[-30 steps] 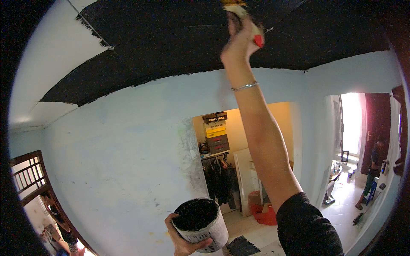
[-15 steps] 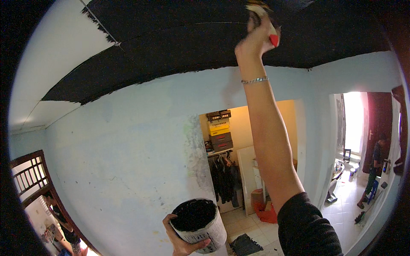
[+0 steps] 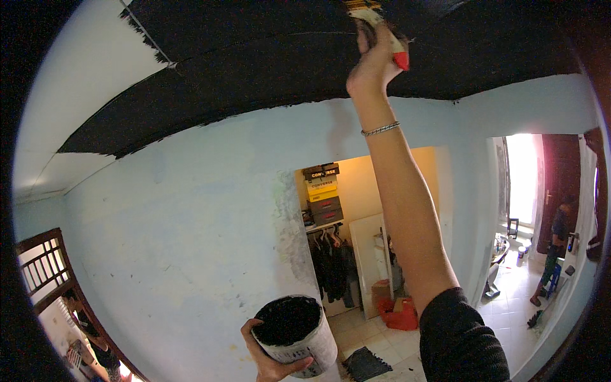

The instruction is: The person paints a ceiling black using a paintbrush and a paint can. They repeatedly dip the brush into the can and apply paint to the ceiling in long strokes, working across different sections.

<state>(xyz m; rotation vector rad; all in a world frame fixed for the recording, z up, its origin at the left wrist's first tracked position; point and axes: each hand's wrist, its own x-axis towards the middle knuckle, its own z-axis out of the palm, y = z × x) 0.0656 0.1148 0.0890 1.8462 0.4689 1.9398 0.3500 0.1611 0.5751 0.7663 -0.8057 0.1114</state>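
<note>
My right hand (image 3: 375, 60) is raised high, gripping a paintbrush (image 3: 363, 14) with pale bristles and a red part at the other end, its bristles up against the black-painted ceiling (image 3: 267, 67). An unpainted white patch (image 3: 76, 76) borders the black on the left. Low in the view, my left hand (image 3: 267, 353) grips a round white bucket (image 3: 302, 347) holding black paint. The bucket is in front of the pale blue wall (image 3: 172, 242), well below the brush. A dark sleeve covers my upper right arm, and a bracelet circles the wrist.
An alcove ahead holds stacked boxes (image 3: 323, 204), hanging clothes (image 3: 328, 267), a white panel (image 3: 363, 254) and a red bag (image 3: 401, 315). A dark mat (image 3: 366, 363) lies on tiles. A person (image 3: 560, 235) stands by the right doorway; another doorway (image 3: 41, 261) is at left.
My right hand and brush moved right along the ceiling from a second ago, then slightly back left in the last half second. My left hand and the bucket stay in about the same place.
</note>
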